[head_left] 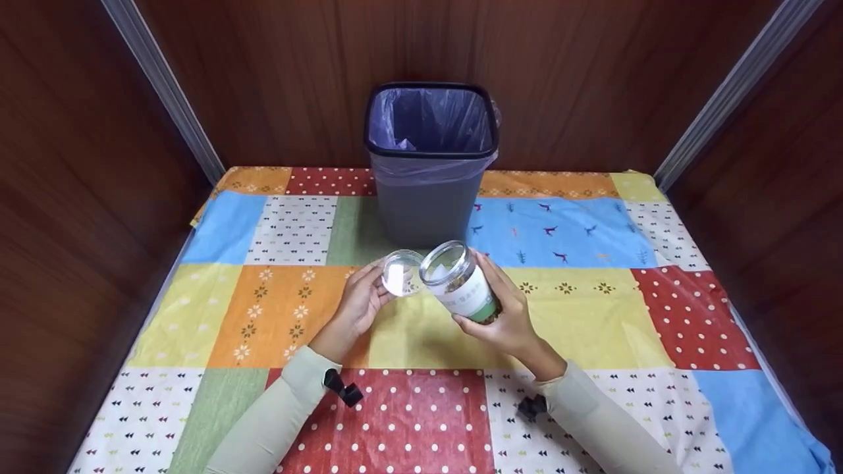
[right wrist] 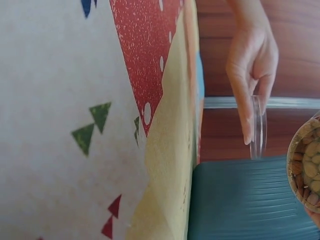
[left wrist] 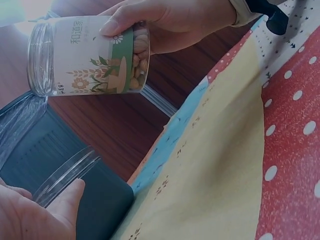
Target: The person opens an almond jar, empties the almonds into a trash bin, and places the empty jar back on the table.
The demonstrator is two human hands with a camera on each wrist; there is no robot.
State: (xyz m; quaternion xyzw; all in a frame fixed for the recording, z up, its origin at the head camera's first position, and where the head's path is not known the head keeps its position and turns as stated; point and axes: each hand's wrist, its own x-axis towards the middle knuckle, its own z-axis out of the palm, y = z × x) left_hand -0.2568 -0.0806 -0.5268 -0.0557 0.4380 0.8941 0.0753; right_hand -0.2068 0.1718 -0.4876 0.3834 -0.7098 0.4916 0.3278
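Note:
My left hand [head_left: 359, 303] pinches a clear round lid [head_left: 398, 280] at its edge. My right hand [head_left: 508, 313] grips a clear jar [head_left: 469, 295] round its side, its open mouth tilted toward the lid and the far side. A white and green label with plant drawings wraps the jar. Tan nuts [left wrist: 139, 67] show through the wall at its bottom end. In the right wrist view, the lid [right wrist: 258, 131] stands on edge between thumb and fingers, with the jar's nut-filled base [right wrist: 306, 172] at the right border. Both hands are held above the tablecloth.
Just beyond the hands stands a grey bin [head_left: 427, 207] with a black rim and a purple liner [head_left: 435, 172]. A patchwork tablecloth [head_left: 421, 411] covers the table. Brown wood panels [head_left: 579, 72] with metal corner strips enclose the back and sides.

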